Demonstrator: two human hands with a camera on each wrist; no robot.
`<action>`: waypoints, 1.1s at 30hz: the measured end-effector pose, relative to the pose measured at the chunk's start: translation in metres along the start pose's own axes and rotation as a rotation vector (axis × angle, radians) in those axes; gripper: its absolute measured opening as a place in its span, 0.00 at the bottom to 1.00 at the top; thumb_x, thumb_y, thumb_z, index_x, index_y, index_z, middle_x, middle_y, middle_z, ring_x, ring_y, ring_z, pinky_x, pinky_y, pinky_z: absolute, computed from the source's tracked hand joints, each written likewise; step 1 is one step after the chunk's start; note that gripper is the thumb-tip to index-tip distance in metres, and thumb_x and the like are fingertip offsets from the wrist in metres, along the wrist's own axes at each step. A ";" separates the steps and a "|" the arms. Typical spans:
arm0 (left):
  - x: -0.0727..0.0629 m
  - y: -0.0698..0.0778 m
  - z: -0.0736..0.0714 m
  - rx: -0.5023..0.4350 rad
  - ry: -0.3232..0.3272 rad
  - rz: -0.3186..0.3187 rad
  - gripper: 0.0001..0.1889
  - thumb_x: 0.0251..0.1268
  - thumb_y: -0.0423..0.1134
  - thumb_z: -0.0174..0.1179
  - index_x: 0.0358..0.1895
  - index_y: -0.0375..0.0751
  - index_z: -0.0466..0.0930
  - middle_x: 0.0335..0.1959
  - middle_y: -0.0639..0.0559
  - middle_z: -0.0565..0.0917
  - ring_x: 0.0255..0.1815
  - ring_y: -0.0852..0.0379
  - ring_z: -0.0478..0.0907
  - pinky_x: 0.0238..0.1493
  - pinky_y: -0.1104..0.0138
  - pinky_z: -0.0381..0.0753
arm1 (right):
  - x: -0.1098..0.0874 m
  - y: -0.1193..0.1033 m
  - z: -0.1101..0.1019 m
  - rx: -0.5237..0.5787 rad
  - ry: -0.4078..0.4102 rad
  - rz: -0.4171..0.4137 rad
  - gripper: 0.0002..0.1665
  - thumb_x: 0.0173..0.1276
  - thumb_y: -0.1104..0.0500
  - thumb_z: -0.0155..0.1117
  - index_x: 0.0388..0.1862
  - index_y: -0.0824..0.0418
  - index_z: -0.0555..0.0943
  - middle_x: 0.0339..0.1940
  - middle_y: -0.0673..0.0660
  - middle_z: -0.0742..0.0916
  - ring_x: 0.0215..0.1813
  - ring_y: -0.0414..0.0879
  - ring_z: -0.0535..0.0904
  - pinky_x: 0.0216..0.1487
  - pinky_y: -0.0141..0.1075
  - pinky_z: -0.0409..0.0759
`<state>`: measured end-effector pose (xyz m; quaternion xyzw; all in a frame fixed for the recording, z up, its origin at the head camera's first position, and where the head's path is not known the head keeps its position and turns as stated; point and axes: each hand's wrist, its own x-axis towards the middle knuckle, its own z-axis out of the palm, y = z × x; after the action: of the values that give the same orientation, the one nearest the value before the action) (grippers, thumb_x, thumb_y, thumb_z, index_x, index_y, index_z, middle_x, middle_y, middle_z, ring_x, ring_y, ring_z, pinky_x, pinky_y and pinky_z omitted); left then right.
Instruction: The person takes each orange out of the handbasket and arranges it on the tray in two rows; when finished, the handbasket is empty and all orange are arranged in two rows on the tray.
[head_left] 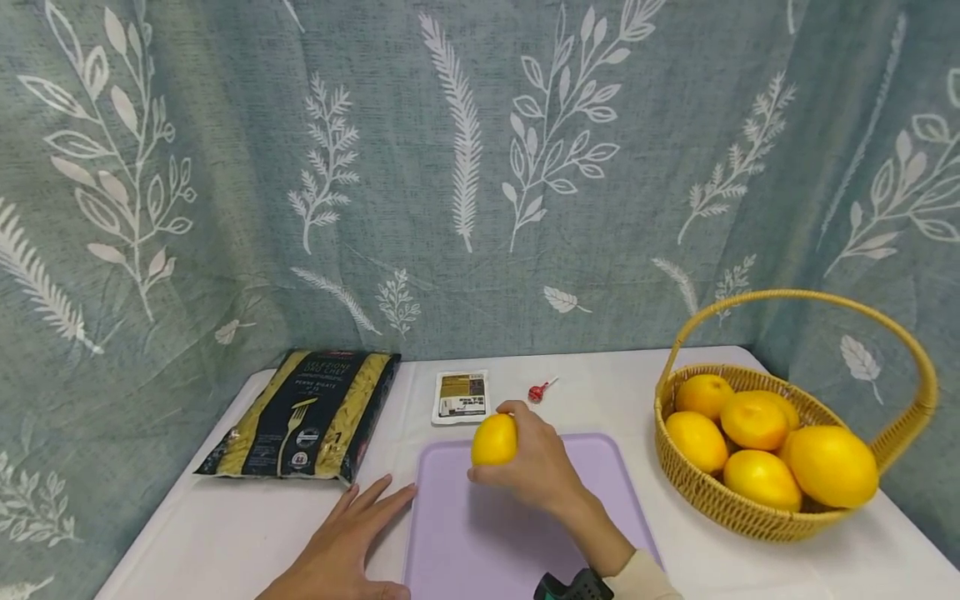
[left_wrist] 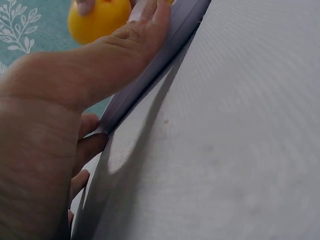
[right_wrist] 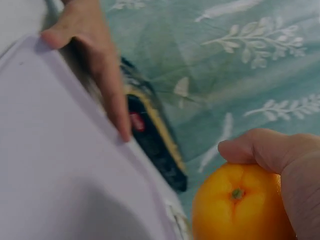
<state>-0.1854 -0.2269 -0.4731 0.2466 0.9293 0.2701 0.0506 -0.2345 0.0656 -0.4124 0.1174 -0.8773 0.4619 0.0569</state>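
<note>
My right hand (head_left: 536, 462) grips an orange (head_left: 494, 439) over the far part of a lilac tray (head_left: 450, 533), and the fruit's shadow falls on the tray. In the right wrist view the orange (right_wrist: 240, 205) shows its green stem end, with the thumb along its side. My left hand (head_left: 345, 533) lies at the tray's left edge, fingers spread and straight. Its thumb touches the tray rim in the left wrist view, where the hand (left_wrist: 100, 75) crosses in front of part of the orange.
A wicker basket (head_left: 720, 517) with a tall handle holds several oranges at the right. Behind the tray lie a small flat packet (head_left: 461, 397) and a red lollipop (head_left: 536, 392). A bag of penne pasta (head_left: 300, 417) lies at the left. A patterned curtain (head_left: 480, 292) encloses the table.
</note>
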 end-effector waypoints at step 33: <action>-0.001 -0.001 0.002 0.033 0.014 0.016 0.55 0.47 0.71 0.70 0.80 0.55 0.60 0.77 0.41 0.66 0.78 0.33 0.57 0.76 0.29 0.47 | -0.013 0.009 0.055 -0.076 -0.107 -0.131 0.41 0.76 0.46 0.59 0.79 0.65 0.63 0.63 0.64 0.81 0.55 0.53 0.79 0.59 0.50 0.82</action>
<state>-0.1848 -0.2267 -0.4753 0.2530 0.9319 0.2570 0.0381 -0.2243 0.0271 -0.4536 0.1969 -0.8863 0.4168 0.0446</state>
